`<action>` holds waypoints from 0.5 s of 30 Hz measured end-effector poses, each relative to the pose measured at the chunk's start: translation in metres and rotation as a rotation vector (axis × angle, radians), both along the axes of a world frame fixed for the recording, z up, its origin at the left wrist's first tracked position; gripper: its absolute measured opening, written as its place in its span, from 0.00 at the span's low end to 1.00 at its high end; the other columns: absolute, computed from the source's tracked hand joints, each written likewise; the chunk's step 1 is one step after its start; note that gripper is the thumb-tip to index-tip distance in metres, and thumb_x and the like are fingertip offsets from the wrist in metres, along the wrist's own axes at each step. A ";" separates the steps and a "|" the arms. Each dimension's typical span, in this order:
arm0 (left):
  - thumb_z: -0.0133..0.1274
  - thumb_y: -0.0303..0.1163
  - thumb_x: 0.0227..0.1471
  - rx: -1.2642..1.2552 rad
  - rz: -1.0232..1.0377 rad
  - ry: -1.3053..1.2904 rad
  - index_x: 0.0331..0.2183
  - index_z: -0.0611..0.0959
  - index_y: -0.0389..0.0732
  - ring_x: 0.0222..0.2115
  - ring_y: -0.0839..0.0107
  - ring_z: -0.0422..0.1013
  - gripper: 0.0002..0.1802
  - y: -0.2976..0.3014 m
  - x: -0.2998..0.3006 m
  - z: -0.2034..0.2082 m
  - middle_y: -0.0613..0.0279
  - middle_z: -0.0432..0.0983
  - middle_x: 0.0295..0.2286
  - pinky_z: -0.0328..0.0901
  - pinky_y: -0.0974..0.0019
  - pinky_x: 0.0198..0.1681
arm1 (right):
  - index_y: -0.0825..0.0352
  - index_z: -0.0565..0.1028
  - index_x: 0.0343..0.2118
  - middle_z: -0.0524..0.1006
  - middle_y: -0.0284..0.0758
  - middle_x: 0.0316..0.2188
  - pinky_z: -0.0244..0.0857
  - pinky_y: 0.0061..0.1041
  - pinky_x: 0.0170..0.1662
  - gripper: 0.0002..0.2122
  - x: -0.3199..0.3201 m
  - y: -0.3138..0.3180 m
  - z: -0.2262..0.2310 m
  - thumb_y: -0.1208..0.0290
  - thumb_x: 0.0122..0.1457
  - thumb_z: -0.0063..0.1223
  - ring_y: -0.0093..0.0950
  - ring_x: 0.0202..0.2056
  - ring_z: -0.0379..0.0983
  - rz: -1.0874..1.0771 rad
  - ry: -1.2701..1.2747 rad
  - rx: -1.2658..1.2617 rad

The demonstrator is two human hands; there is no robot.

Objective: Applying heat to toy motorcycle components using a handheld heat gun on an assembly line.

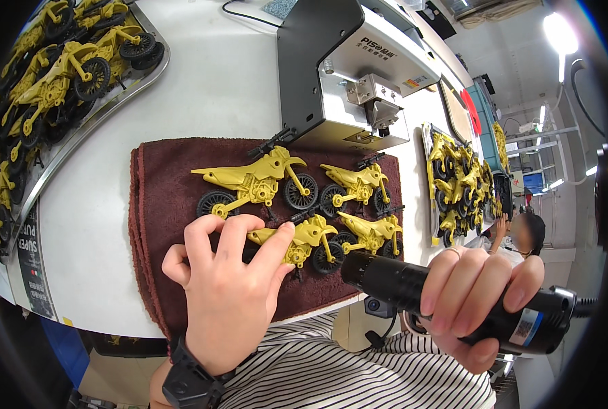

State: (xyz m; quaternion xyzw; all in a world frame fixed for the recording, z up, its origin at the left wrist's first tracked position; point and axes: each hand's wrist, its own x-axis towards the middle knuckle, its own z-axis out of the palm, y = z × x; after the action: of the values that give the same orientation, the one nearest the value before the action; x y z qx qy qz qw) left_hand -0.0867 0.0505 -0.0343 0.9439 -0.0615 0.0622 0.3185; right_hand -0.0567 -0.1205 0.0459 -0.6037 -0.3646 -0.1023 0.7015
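Observation:
Four would be several: yellow-and-black toy motorcycles lie on a dark brown towel [161, 204]. My left hand [229, 286] has its fingers bent over the near-left toy motorcycle [309, 234], gripping its rear end, which the fingers partly hide. In my right hand [474, 293] is a black electric screwdriver [392, 278], fingers wrapped round its body. The driver's tip end points left, close to the near-right toy motorcycle [369, 232]. Behind them lie a larger-looking toy motorcycle [253, 178] and another toy motorcycle [355, 183].
A grey-and-black screw feeder machine [338, 75] stands behind the towel. At the left, a metal tray [79, 140] is heaped with toy motorcycles. More lie in a tray [432, 204] at the right. Farther right is another person [527, 232]. A cable [583, 307] leaves the screwdriver's rear.

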 end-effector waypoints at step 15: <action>0.61 0.34 0.32 -0.002 -0.054 -0.029 0.36 0.79 0.52 0.41 0.64 0.55 0.21 -0.002 0.001 0.000 0.70 0.65 0.35 0.45 0.56 0.40 | 0.68 0.62 0.34 0.63 0.33 0.24 0.54 0.27 0.35 0.10 0.083 -0.019 0.061 0.71 0.50 0.45 0.23 0.26 0.59 -0.213 -0.010 0.120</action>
State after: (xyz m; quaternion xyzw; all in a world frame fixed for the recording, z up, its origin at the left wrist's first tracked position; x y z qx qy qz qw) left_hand -0.0856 0.0482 -0.0345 0.9405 -0.0918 0.0675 0.3201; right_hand 0.0263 -0.1392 0.1067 -0.5955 -0.2953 -0.2009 0.7196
